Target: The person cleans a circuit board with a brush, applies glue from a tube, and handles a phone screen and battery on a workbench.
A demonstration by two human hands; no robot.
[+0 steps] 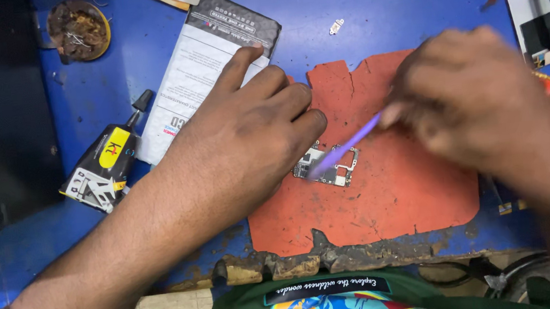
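A worn blue bench (355,6) carries a cracked orange mat (400,196). The circuit board (326,166) is pressed there by the left hand (252,130). A purple tool (348,146) is pinched by the blurred right hand (471,95).

Bright, even light from overhead fills the blue bench (369,11), with only soft, short shadows under the hands. The right hand (478,98) and its purple tool (348,146) are smeared by motion blur; the left hand (253,133) stays sharp. The far-left edge falls dark.
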